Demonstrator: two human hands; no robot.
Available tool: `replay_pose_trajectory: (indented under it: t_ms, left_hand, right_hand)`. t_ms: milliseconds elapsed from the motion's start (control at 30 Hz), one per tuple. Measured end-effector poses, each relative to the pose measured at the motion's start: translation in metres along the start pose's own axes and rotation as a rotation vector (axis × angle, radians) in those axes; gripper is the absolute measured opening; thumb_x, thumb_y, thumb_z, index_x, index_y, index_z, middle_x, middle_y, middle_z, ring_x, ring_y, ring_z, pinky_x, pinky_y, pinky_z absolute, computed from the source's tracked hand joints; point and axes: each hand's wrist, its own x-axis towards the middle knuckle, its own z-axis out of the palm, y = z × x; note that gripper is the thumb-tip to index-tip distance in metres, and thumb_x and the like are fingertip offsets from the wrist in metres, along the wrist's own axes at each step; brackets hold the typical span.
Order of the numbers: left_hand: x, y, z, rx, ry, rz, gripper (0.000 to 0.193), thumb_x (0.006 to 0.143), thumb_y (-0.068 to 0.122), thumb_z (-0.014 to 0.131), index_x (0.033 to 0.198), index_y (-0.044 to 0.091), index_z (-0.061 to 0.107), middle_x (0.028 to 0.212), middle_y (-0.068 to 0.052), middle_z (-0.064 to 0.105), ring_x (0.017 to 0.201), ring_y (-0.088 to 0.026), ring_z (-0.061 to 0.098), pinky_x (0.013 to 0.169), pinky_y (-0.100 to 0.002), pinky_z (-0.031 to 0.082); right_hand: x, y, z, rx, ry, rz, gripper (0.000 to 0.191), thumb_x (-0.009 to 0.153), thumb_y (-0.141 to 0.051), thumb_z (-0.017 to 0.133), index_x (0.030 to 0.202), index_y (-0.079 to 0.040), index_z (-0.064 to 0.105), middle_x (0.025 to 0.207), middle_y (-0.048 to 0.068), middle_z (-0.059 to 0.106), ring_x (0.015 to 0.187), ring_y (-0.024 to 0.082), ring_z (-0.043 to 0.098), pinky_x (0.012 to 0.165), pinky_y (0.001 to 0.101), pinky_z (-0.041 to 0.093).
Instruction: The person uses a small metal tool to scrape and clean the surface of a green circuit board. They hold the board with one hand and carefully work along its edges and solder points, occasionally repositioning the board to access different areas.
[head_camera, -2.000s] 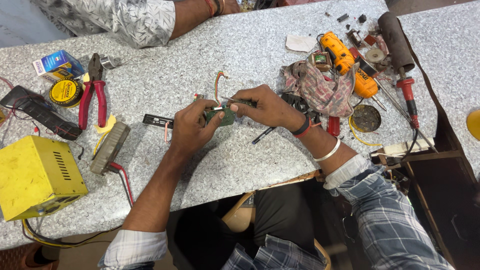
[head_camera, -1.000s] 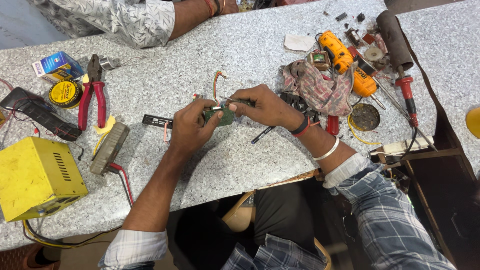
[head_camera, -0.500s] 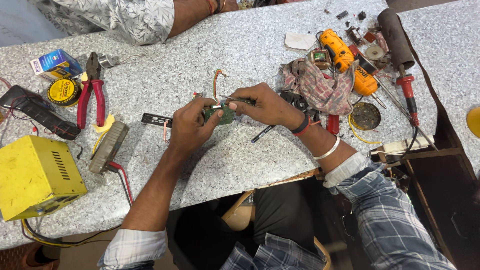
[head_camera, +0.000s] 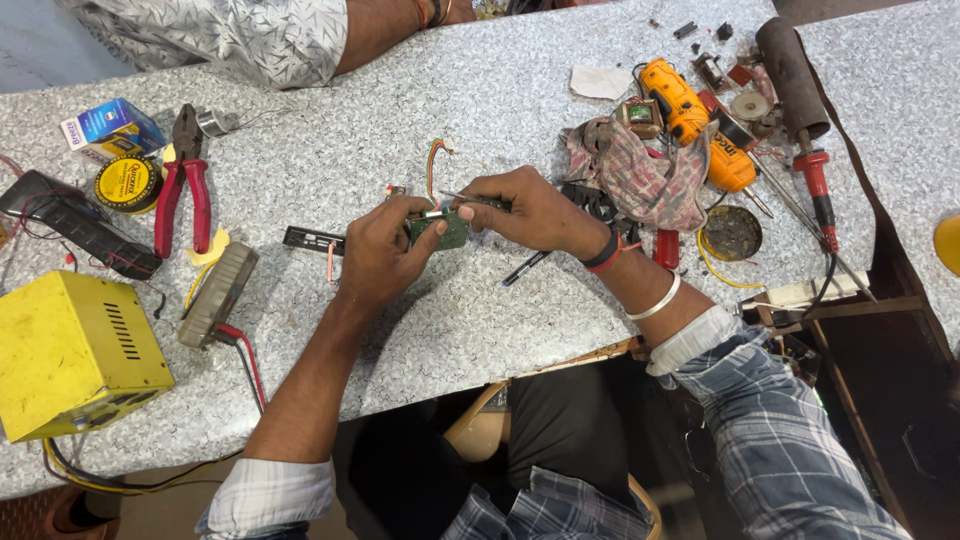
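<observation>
A small green circuit board (head_camera: 452, 231) sits between the two hands above the middle of the speckled grey worktop (head_camera: 430, 330); it is flat and roughly rectangular, mostly hidden by fingers, with a thin bundle of coloured wires (head_camera: 433, 165) curling up and away from its far edge. The left hand (head_camera: 378, 255) is closed around the board's left side, thumb and fingers pinching it; the right hand (head_camera: 525, 210) grips a slim metal tool (head_camera: 462, 197), its tip lying just over the board's top edge. To the left lie red-handled pliers (head_camera: 183, 190) and a yellow metal box (head_camera: 70, 350); to the right, a checked rag (head_camera: 635, 180) and an orange drill (head_camera: 695, 120); another person's patterned sleeve (head_camera: 230, 35) rests at the far edge.
</observation>
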Motion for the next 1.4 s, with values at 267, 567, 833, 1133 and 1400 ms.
replay_pose_trajectory:
  t_ms: [267, 567, 833, 1133, 1400]
  left_hand:
    - [-0.0010, -0.0026, 0.0015, 0.015, 0.000, 0.025, 0.022, 0.095, 0.017, 0.080, 0.107, 0.003, 0.069, 0.080, -0.005, 0.068, 0.057, -0.006, 0.056, 0.046, -0.026, 0.042]
    - [-0.0002, 0.0000, 0.0006, 0.019, -0.008, -0.006, 0.022, 0.093, 0.017, 0.080, 0.107, 0.003, 0.070, 0.079, -0.005, 0.069, 0.054, -0.007, 0.054, 0.045, -0.027, 0.041]
    - [0.0003, 0.0005, 0.0001, 0.004, -0.002, 0.018, 0.022, 0.094, 0.017, 0.080, 0.107, 0.003, 0.069, 0.081, -0.005, 0.069, 0.056, -0.006, 0.055, 0.046, -0.025, 0.042]
    - [0.0022, 0.0020, -0.0007, 0.007, -0.012, 0.008, 0.022, 0.094, 0.017, 0.079, 0.107, 0.002, 0.070, 0.081, -0.005, 0.068, 0.055, -0.007, 0.053, 0.046, -0.026, 0.041]
    - [0.0024, 0.0025, -0.0018, 0.016, -0.007, 0.009, 0.022, 0.095, 0.017, 0.079, 0.107, 0.003, 0.070, 0.080, -0.006, 0.068, 0.055, -0.007, 0.053, 0.047, -0.027, 0.041]
  right_hand:
    - [-0.0024, 0.0004, 0.0009, 0.028, 0.005, 0.004, 0.028, 0.104, -0.029, 0.065, 0.108, -0.003, 0.075, 0.077, 0.005, 0.073, 0.072, 0.007, 0.065, 0.062, 0.0280, 0.053]
    - [-0.0023, -0.0005, 0.0003, 0.014, 0.008, 0.013, 0.028, 0.103, -0.029, 0.066, 0.109, -0.003, 0.075, 0.077, 0.005, 0.073, 0.071, 0.007, 0.065, 0.062, 0.0280, 0.052]
    - [-0.0020, -0.0005, 0.0005, 0.025, 0.004, -0.005, 0.027, 0.103, -0.028, 0.066, 0.109, -0.003, 0.074, 0.079, 0.005, 0.074, 0.073, 0.007, 0.067, 0.064, 0.0280, 0.054]
    - [-0.0015, 0.0006, -0.0009, 0.011, 0.006, -0.001, 0.030, 0.103, -0.032, 0.066, 0.109, -0.003, 0.075, 0.077, 0.005, 0.073, 0.072, 0.008, 0.065, 0.062, 0.0283, 0.053]
    - [-0.0005, -0.0010, -0.0014, 0.004, 0.009, -0.003, 0.030, 0.103, -0.031, 0.066, 0.109, -0.003, 0.075, 0.077, 0.005, 0.072, 0.071, 0.007, 0.064, 0.062, 0.0285, 0.052]
